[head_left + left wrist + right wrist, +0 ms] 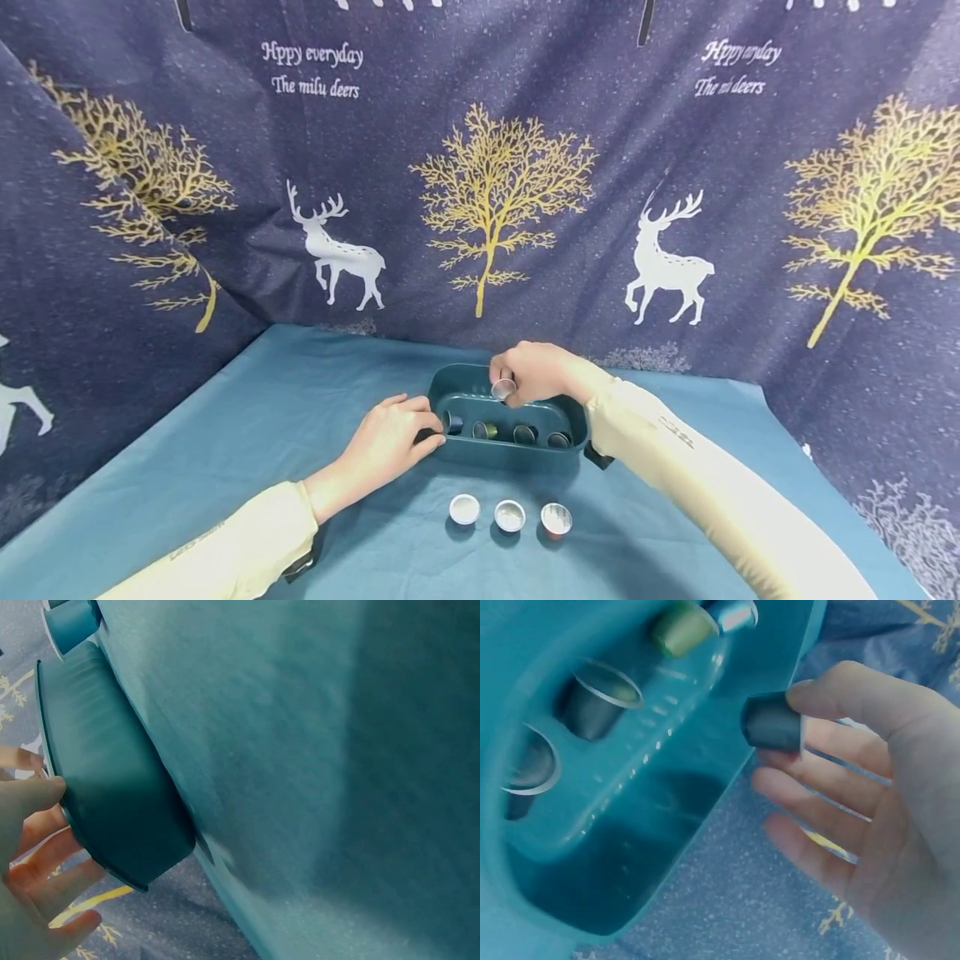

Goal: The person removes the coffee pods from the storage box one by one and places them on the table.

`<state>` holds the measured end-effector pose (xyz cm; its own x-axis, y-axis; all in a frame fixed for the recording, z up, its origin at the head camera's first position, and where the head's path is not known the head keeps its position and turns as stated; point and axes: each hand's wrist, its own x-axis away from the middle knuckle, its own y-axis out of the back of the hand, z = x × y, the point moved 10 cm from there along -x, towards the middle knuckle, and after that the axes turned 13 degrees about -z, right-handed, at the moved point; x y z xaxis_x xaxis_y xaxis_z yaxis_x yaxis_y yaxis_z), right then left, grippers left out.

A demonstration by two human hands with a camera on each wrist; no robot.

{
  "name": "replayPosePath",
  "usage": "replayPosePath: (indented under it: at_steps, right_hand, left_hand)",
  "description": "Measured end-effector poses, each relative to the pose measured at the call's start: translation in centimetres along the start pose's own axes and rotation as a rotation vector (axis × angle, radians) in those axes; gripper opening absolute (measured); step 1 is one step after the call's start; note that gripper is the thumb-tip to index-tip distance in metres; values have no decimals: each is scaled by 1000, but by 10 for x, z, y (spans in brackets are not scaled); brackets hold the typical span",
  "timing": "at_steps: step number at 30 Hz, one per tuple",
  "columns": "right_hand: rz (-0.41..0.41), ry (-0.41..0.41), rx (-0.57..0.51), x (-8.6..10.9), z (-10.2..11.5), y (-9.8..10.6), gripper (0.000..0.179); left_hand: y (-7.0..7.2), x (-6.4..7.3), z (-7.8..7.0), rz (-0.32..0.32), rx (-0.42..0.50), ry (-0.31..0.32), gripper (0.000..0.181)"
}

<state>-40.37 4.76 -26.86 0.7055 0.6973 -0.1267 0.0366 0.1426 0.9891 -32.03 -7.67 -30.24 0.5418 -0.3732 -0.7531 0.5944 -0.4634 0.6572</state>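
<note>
Nearest of all, three small capsules with pale round lids [510, 516] stand in a row on the blue-cloth-covered table [352, 358], lids up, and the rightmost shows a coppery body. A low sweep of either cream sleeve [255, 533] could topple them. There's dark print on both sleeves, far too small to read, and no lettering I can make out on those lids!

Next, the left hand [393, 433] grips the near left corner of the deep teal plastic box [510, 456], thumb against the rim. Careful there: pull or press too hard and the box could tilt or slide, setting its loose contents rolling. Inside, four capsules lie along the near wall: a blue one [453, 422], a green one [491, 431] and two dark ones [525, 435], tipped over.

Farther in, the right hand [536, 371] pinches a dark, smooth-sided capsule with a pale lid [772, 722] between thumb and fingers, up by the box's far rim. It's a slim hold: a slip could drop it, perhaps outside the box, and a bump on that rim could knock it loose.

At the back, the navy printed cloth [525, 75] gives us real words: "Hppy everyday", missing its "a", above "The milu deers"; the right-hand copy is broken up by folds.
</note>
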Motion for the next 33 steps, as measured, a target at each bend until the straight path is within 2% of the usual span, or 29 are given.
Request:
replayPosePath:
  at_steps: [3,7,16,23,33]
  right_hand:
    - [-69,46,3,13,6,6,26]
    - [-181,60,4,30,8,14,31]
    - [-396,9,-37,73,17,33,38]
    - [-438,-25,-107,108,25,34,37]
    - [-490,-8,-204,140,18,28,35]
  left_hand:
    - [0,0,0,-1,0,-4,8]
    - [0,1,-1,6,9,-10,8]
    - [1,0,0,1,20,-15,7]
    - [2,-1,1,10,35,-7,5]
    - [0,-1,0,20,31,-11,5]
